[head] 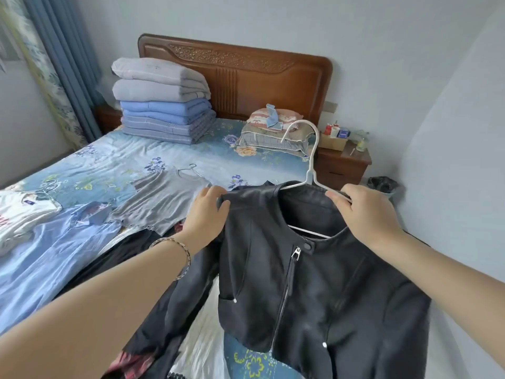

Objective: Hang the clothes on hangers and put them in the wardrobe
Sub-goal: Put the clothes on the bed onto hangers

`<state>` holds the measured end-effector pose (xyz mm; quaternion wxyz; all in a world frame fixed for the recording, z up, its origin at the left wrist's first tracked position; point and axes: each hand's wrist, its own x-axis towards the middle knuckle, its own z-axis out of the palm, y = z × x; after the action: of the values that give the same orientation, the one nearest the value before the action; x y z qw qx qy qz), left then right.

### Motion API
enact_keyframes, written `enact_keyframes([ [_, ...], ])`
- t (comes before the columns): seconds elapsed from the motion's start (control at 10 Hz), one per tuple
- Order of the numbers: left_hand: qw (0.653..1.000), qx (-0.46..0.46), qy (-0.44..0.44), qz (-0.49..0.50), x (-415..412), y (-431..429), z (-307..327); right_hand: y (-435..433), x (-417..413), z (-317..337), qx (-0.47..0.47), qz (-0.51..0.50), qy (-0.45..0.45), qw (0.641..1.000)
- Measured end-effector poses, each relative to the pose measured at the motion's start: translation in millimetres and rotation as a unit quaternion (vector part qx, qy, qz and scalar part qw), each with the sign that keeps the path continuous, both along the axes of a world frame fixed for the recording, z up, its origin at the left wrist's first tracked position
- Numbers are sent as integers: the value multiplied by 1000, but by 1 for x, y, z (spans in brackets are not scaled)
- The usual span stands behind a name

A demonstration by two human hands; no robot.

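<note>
1. The left forearm, with a bracelet (183, 255) at its wrist, is nearest the lens. It reaches forward to the left hand (207, 212), whose fingers curl over 1 shoulder of the black jacket (314, 283) and grip it.
2. The right hand (366, 212) has fingers and thumb closed round the other shoulder. It seems to clamp the fabric and the hanger arm beneath it together.
3. The white hanger (311, 170) sits inside the neck. Its hook stands up between the 2 hands, and its lower bar shows through the collar opening.
4. Gripping both shoulders at once probably serves to seat the jacket squarely on the hanger's arms. Holding it raised lets the body drop straight.
5. Relative to the grips, the collar and hook lie between the hands. The zip, front panels and sleeves hang below them towards the camera, above the near end of the bed (123, 157).
6. To the left, a grey top (164, 201) with a wire hanger (190, 170) at its neck, a blue shirt (68, 242) and a white garment (21, 217) lie flat on the bed, apparently waiting their turn.
7. No wardrobe is in view, so carrying the jacket there is not yet done.
</note>
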<state>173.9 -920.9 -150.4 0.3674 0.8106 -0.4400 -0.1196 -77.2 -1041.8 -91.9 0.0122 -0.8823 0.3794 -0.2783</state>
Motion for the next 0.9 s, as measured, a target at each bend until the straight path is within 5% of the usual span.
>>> enact_keyframes([
  [0.2, 984, 170, 40, 18, 6, -11, -35, -69, -6, -14, 9, 8, 18, 1000],
  [0.5, 975, 134, 169, 56, 34, -78, -80, -166, 22, -35, 55, -15, -38, 998],
  [0.6, 965, 239, 91, 49, 55, -104, -118, -216, 47, -43, 99, 2, -62, 993],
  [0.8, 932, 90, 264, 231, 75, -168, -143, -342, 125, -125, 210, 7, -46, 977],
  [0.9, 913, 118, 261, 292, 91, -212, -170, -412, 170, -181, 252, -21, -17, 967],
])
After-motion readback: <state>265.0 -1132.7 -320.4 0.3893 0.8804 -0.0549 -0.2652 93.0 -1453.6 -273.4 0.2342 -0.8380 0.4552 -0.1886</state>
